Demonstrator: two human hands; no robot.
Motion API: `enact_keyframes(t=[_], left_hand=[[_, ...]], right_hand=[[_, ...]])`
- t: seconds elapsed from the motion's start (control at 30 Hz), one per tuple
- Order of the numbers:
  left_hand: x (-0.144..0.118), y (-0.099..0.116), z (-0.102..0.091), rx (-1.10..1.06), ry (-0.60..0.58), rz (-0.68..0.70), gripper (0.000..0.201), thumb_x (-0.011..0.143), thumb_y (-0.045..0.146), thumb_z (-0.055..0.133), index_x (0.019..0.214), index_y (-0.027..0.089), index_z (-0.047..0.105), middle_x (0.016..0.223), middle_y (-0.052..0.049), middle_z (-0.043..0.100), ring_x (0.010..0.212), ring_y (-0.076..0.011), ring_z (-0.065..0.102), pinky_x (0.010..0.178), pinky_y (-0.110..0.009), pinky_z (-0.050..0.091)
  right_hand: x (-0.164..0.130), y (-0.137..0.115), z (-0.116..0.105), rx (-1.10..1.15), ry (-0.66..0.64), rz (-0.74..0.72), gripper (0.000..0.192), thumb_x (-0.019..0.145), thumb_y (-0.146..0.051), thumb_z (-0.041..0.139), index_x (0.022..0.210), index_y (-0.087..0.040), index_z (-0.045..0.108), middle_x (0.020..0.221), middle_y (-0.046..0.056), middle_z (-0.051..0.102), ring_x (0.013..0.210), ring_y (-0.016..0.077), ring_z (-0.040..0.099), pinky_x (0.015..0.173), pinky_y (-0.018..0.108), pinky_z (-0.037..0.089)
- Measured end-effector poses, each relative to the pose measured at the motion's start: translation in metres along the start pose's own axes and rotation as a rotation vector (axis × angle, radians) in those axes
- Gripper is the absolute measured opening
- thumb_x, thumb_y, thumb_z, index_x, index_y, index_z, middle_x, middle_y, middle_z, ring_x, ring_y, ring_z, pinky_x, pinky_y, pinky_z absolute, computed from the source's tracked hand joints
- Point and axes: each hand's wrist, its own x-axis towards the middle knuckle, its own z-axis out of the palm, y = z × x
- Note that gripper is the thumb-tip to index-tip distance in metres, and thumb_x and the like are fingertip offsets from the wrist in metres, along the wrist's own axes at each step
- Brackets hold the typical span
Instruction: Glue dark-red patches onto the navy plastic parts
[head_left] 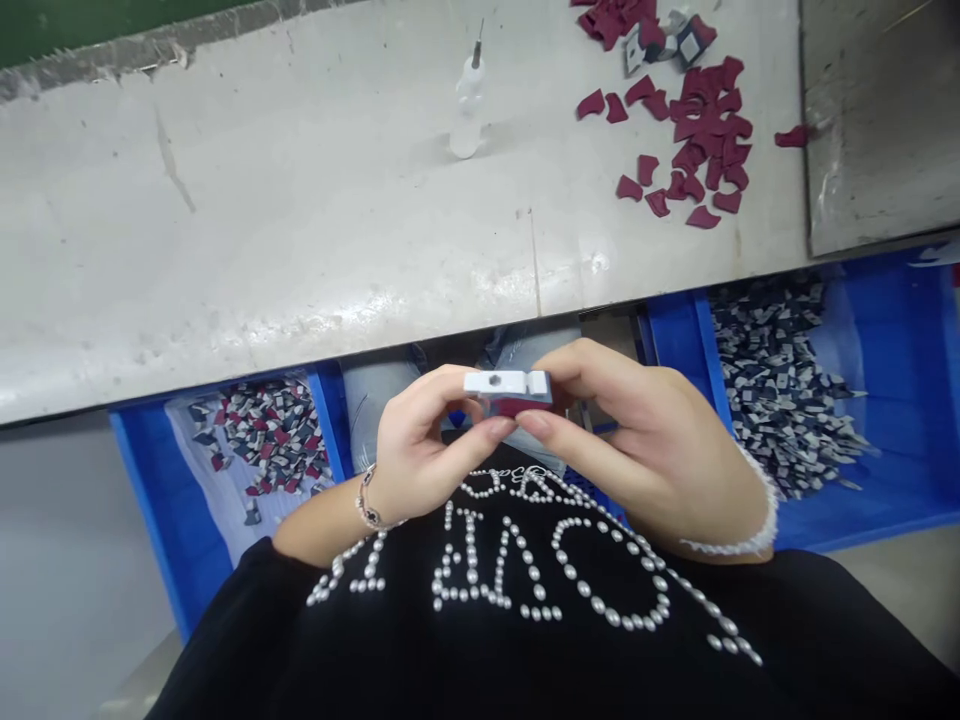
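Left hand: your left hand (420, 440) pinches the small white part (507, 390) at its left end.
Right hand: your right hand (637, 440) grips its right end.
Part: held below the table (300, 220) edge, between two blue bins (900, 400).

place: assembly workshop | signs: worn workbench (300, 230), blue parts bins (885, 480), red cut pieces (705, 130), glue bottle (468, 110)

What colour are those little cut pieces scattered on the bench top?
Dark red, maroon-like; the scattered pieces show clearly in the head view, upper right.
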Motion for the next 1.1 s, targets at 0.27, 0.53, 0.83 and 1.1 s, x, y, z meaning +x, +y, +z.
enact_keyframes(t=[0.27, 0.53, 0.83, 1.1], left_hand=[[0.005, 0.011, -0.008, 0.109, -0.056, 0.154, 0.010, 0.094, 0.017, 0.071, 0.102, 0.016, 0.067, 0.081, -0.001, 0.069, 0.070, -0.0101, 0.064, 0.066, -0.021, 0.056], [0.003, 0.008, -0.011, 0.170, -0.055, 0.277, 0.018, 0.099, 0.029, 0.067, 0.111, 0.017, 0.066, 0.086, -0.004, 0.072, 0.076, -0.0129, 0.070, 0.071, -0.023, 0.061], [-0.001, 0.008, -0.010, 0.088, -0.068, 0.211, 0.012, 0.100, 0.029, 0.064, 0.105, 0.019, 0.066, 0.080, -0.001, 0.068, 0.072, -0.0123, 0.066, 0.070, -0.025, 0.058], [-0.036, 0.000, -0.019, 0.009, 0.087, -0.093, 0.020, 0.096, 0.035, 0.070, 0.105, 0.017, 0.067, 0.099, -0.006, 0.072, 0.085, -0.0138, 0.069, 0.071, -0.022, 0.056]], right_hand=[[-0.003, -0.006, -0.004, -0.157, -0.043, -0.146, 0.008, 0.105, -0.024, 0.053, 0.103, -0.020, 0.060, 0.089, 0.002, 0.070, 0.070, 0.0155, 0.067, 0.066, 0.027, 0.054], [-0.009, -0.013, -0.001, -0.204, -0.039, -0.256, 0.011, 0.109, -0.021, 0.047, 0.113, -0.020, 0.058, 0.096, 0.004, 0.073, 0.079, 0.0161, 0.069, 0.068, 0.028, 0.056], [-0.010, -0.012, 0.009, -0.221, -0.058, -0.221, 0.021, 0.105, -0.016, 0.047, 0.085, -0.021, 0.050, 0.080, 0.003, 0.066, 0.067, 0.0160, 0.059, 0.060, 0.031, 0.046], [0.012, 0.002, 0.021, -0.244, -0.162, -0.206, 0.012, 0.107, -0.031, 0.052, 0.112, -0.023, 0.060, 0.092, 0.001, 0.073, 0.076, 0.0149, 0.071, 0.065, 0.021, 0.053]])
